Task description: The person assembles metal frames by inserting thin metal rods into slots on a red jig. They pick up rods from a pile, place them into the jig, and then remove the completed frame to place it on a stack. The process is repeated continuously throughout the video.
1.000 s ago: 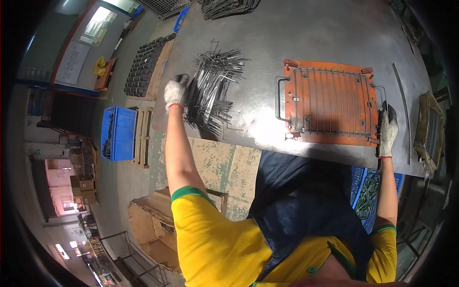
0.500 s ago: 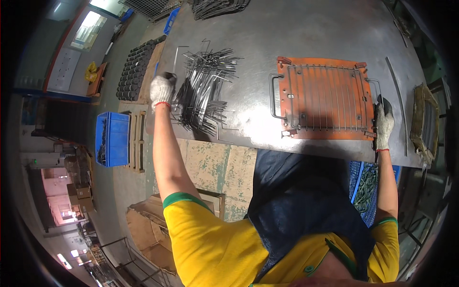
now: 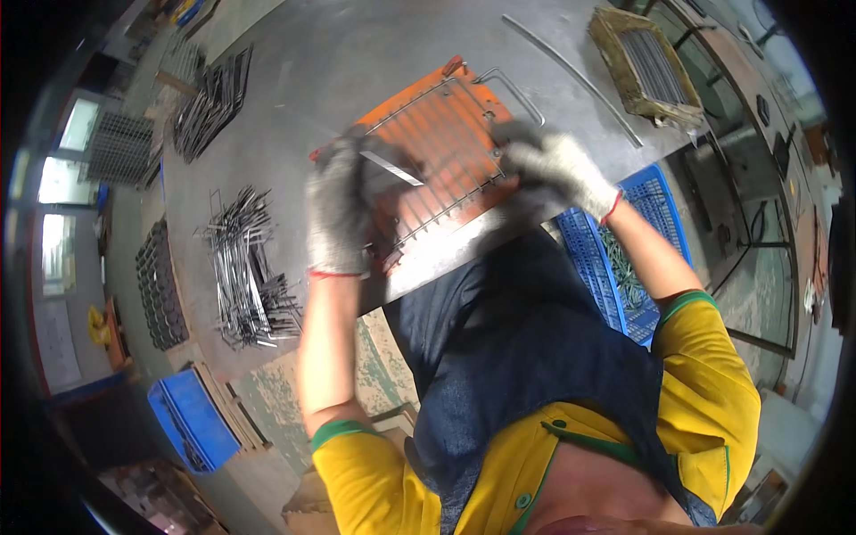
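My left hand (image 3: 337, 209), in a white knit glove with dark fingers, is blurred over the left side of an orange metal plate jig (image 3: 423, 134). A thin, shiny metal rod (image 3: 392, 168) sticks out from its closed fingers across the jig. Parallel wires lie on the jig inside a rectangular wire frame. A bent wire handle (image 3: 515, 94) projects from its far right side. My right hand (image 3: 562, 169), gloved alike, is at the jig's right edge; its dark fingertips are smeared, so their grip is unclear. The jig's left edge is partly hidden behind my left hand.
A heap of bent metal rods (image 3: 248, 276) lies left on the steel table (image 3: 348, 53). Farther back is a stack of wire frames (image 3: 212, 102). A long rod (image 3: 571, 69) and a box of rods (image 3: 646, 67) lie right. A blue crate (image 3: 655, 209) stands below the table edge.
The view has turned. My left hand has come from the rod heap to the jig, bringing a rod. My right hand has left the side handle and is now nearer the jig's near right edge.
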### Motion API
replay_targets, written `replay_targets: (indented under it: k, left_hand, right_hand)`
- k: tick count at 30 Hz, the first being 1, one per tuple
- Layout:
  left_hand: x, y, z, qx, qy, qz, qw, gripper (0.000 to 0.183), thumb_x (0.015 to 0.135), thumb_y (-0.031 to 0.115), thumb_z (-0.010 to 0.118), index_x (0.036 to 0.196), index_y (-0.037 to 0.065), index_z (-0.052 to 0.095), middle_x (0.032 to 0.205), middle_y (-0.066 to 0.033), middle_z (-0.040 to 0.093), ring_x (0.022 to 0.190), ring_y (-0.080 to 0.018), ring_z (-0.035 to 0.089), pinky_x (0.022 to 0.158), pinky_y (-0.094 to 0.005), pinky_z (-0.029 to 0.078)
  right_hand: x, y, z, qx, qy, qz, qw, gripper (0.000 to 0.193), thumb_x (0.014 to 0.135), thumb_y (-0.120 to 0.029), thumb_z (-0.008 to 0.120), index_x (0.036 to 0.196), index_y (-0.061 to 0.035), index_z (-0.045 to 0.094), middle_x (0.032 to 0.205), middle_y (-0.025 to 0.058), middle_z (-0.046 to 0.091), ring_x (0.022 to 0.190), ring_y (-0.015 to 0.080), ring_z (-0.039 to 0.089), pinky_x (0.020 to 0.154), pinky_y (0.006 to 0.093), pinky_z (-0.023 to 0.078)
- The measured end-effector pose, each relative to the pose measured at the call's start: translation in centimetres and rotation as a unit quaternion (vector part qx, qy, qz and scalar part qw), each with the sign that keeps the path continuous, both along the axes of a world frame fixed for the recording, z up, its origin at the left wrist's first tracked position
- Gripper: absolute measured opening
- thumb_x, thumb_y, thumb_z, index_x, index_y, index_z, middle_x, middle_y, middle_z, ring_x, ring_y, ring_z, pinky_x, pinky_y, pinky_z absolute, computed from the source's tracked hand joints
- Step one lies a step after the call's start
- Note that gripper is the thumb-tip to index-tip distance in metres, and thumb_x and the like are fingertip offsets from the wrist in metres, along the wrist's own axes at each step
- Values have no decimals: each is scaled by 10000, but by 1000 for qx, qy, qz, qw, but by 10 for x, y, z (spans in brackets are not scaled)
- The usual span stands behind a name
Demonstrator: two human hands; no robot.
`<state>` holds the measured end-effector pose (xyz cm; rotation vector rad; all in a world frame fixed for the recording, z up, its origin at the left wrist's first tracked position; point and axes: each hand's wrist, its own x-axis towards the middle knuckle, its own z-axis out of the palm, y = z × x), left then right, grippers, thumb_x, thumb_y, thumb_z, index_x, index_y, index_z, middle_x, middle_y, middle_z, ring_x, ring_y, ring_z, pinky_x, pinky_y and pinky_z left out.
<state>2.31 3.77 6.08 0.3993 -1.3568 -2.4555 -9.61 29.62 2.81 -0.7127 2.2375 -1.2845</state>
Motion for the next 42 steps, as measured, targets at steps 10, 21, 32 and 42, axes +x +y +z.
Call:
replay_targets:
  k: [10, 21, 32, 42]
  left_hand:
    - [-73, 85, -37, -58, -142, -105, 983, 197, 928, 109, 576, 1000, -73, 599, 715, -95, 623, 571, -172, 626, 526, -262, 522]
    - [-102, 76, -73, -791, -22, 2, 611, 350, 917, 356, 565, 1091, 62, 643, 1129, -139, 620, 1023, -322, 609, 857, -433, 473]
    - [-104, 77, -89, -836, 26, 67, 544, 280, 898, 308, 574, 1005, 60, 645, 1045, -134, 619, 985, -310, 593, 795, -444, 461]
    - [-89, 49, -62, -705, -52, -65, 705, 421, 898, 382, 548, 1178, 73, 608, 1202, -171, 608, 1106, -349, 581, 928, -444, 473]
  right_hand:
    - [42, 7, -11, -164, -88, -155, 970, 256, 993, -229, 523, 1084, -35, 663, 809, 14, 641, 662, 70, 576, 565, 207, 469]
    - [28, 1, -19, -84, -148, -180, 969, 295, 981, -266, 529, 1110, -25, 641, 807, 80, 664, 608, 125, 637, 518, 271, 519]
    - [3, 13, -35, 21, 287, -176, 941, 662, 728, -277, 785, 1315, -114, 525, 1263, 169, 563, 1136, 332, 566, 950, 429, 461]
    - [1, 0, -84, -99, 166, -253, 948, 375, 927, -206, 554, 1265, -45, 576, 1226, 121, 608, 1083, 206, 614, 923, 325, 487]
